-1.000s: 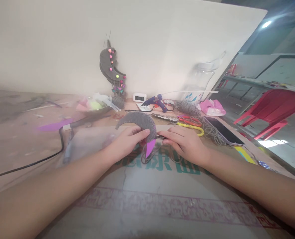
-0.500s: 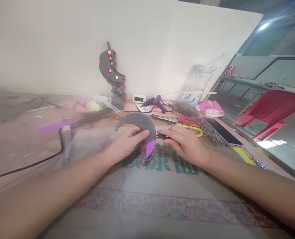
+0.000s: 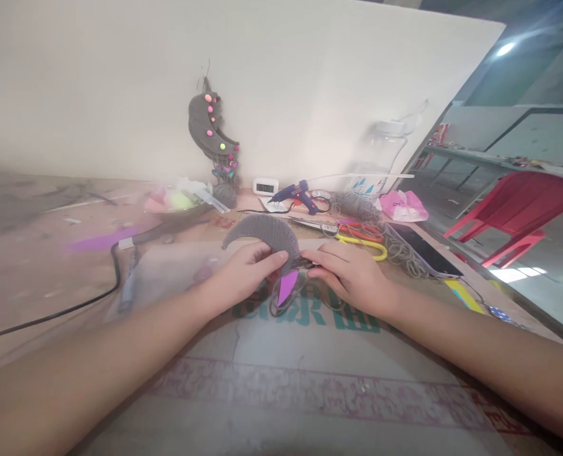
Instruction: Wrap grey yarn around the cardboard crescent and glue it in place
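Note:
My left hand (image 3: pixel 246 273) grips a crescent-shaped piece (image 3: pixel 265 231) that is wrapped in grey yarn, with its bare purple tip (image 3: pixel 287 286) pointing down. My right hand (image 3: pixel 348 271) pinches the grey yarn strand (image 3: pixel 304 261) right beside the crescent's wrapped edge. Loose loops of the same yarn (image 3: pixel 304 297) lie under both hands on a printed sack sheet (image 3: pixel 309 373) that covers the table.
A finished grey crescent with coloured beads (image 3: pixel 209 130) leans on the wall. Behind my hands lie a blue glue gun (image 3: pixel 297 193), a small clock (image 3: pixel 265 187), scissors (image 3: pixel 352 233), a yarn bundle (image 3: pixel 354 206), a phone (image 3: pixel 426 250) and a black cable (image 3: pixel 72 307). A red chair (image 3: pixel 518 212) stands at right.
My right hand has slid a little left toward the crescent, and the purple tip shows narrower. Everything else is as before.

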